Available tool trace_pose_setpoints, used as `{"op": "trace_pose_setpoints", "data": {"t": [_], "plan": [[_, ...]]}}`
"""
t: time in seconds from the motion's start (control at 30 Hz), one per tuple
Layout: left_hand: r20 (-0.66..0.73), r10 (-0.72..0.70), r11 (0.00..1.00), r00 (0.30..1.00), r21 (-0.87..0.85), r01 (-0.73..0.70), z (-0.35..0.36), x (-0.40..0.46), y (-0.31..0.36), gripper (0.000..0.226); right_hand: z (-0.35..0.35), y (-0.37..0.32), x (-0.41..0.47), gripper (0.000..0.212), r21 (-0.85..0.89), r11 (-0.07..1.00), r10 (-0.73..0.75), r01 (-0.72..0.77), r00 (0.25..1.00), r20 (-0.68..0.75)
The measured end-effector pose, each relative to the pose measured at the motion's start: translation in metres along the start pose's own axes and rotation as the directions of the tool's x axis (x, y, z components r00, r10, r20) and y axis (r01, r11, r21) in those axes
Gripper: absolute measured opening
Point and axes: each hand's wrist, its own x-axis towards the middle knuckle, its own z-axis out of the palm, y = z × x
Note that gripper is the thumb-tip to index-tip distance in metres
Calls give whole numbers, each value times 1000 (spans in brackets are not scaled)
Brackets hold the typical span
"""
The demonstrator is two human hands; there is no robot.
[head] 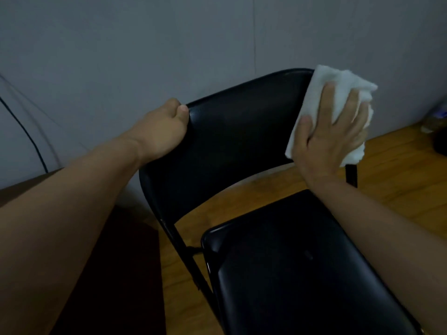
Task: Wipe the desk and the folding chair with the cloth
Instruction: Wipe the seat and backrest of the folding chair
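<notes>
A black folding chair point(232, 141) stands unfolded in front of me, its padded backrest tilted and its seat low at the right. My left hand point(164, 128) grips the backrest's upper left corner, thumb on the front face. My right hand point(331, 136) presses a white cloth point(329, 93) flat against the backrest's right end, fingers spread over it. The cloth wraps over the backrest's right edge and hides that corner. A dark brown desk point(116, 262) shows at the lower left, mostly behind my left forearm.
A grey wall rises close behind the chair. A black cable point(29, 139) hangs down the wall at the left. Wooden floor point(399, 180) spreads under and right of the chair. Blurred small objects point(435, 126) lie on the floor at the far right.
</notes>
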Motion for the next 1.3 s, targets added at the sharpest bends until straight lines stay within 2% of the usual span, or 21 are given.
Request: {"op": "trace_pose_setpoints", "data": {"t": [0.03,0.1,0.2,0.27,0.33,0.4,0.63,0.7,0.77,0.83,0.93,1.0,1.13,1.3], "plan": [[-4,7,1000,1000,-3,-7,1,1,-1,36,3,-3,-16,65,17,999,-52,52,999,15],[-16,14,1000,1000,6,-13,2,1,-2,34,7,-25,-55,69,68,968,-249,243,965,84],[-21,20,1000,1000,20,-19,1,1,-2,33,11,-82,-116,74,156,848,-524,506,844,113],[-15,18,1000,1000,21,-18,1,1,-1,33,12,-119,-148,74,225,795,-592,564,801,83],[-1,13,1000,1000,16,-13,0,1,0,32,10,-144,-169,65,273,734,-657,621,752,55],[20,15,1000,1000,-10,-15,0,1,1,31,5,-159,-180,59,285,636,-754,717,656,34],[-6,17,999,1000,-27,-17,3,1,4,33,-6,-151,-138,48,135,287,-952,948,298,-73],[-17,1,1000,1000,-26,-1,3,0,5,40,-8,-138,-111,45,51,247,-965,968,250,-83],[-19,-13,1000,1000,-11,13,2,-1,7,45,-10,-120,-79,44,-55,328,-943,943,324,-72],[-16,-24,1000,1000,4,24,1,1,6,45,-13,-95,-40,49,-123,451,-890,884,456,15],[24,-7,1000,1000,-20,8,-1,3,3,43,-26,-69,14,61,-135,687,-689,714,699,191],[42,-5,999,999,-46,7,-3,3,3,42,-34,-65,42,58,-118,780,-590,615,785,189],[21,9,998,1000,-61,-8,-2,-4,3,34,-38,-83,70,51,-95,851,-489,517,845,217],[-23,20,999,1000,-35,-21,-2,-11,8,41,-40,-101,68,64,-8,835,-517,551,788,333]]}}
